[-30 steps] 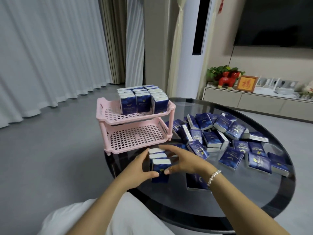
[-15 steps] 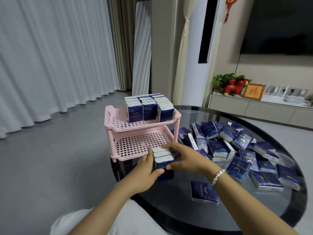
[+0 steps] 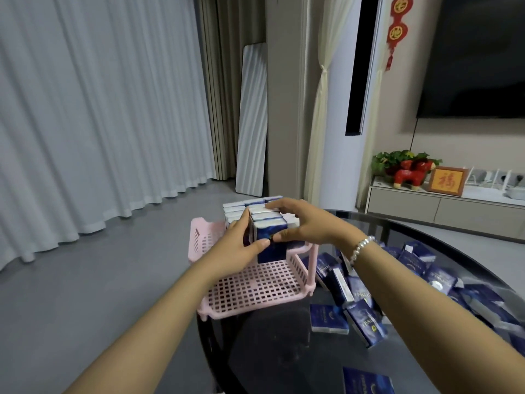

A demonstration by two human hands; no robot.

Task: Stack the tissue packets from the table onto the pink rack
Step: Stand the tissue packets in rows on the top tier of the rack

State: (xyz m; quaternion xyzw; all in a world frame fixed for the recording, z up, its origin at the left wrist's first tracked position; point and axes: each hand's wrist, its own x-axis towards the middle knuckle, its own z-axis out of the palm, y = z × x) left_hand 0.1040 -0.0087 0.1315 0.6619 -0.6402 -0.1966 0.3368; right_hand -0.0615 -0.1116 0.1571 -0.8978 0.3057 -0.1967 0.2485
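Note:
Both hands hold a small upright bundle of blue tissue packets (image 3: 270,237) above the front of the pink rack's (image 3: 255,291) top shelf. My left hand (image 3: 238,243) grips the bundle's left side with the thumb across its front. My right hand (image 3: 301,223) clasps it from the right, fingers over the top. Behind the bundle, rows of tissue packets (image 3: 241,207) stand on the top shelf. The lower shelf shows only bare pink grid. Many loose packets (image 3: 426,268) lie scattered on the round dark glass table (image 3: 284,351) to the right.
The rack stands at the table's left edge, with grey floor beyond. Two packets (image 3: 329,318) lie near the rack's front right leg and one (image 3: 368,381) near the table's front. A low cabinet (image 3: 426,203) with ornaments lines the far wall.
Both hands have lifted the bundle of packets from the table in front of the rack up to the level of the top shelf. The camera has tilted up and moved closer.

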